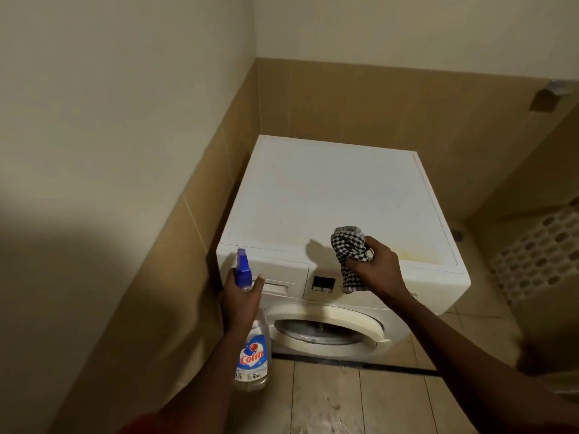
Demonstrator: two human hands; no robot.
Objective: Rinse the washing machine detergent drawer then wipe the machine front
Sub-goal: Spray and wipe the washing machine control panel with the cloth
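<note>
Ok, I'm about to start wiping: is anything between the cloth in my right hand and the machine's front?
Nothing visible does. The checkered cloth in the right hand hangs right at the control panel; the spray bottle in the left hand is off to the left, by the detergent drawer.

Tan wall tiles [194,214] wrapping the corner, cream wall [125,73] above, wet sheen on the floor tiles [329,402], hexagon mosaic [539,255] off right, small fixture [560,87] high up

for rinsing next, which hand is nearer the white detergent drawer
Left. The left hand, gripping a clear spray bottle, is by the drawer's left end; the right hand, holding a checked cloth, is past the display.
</note>
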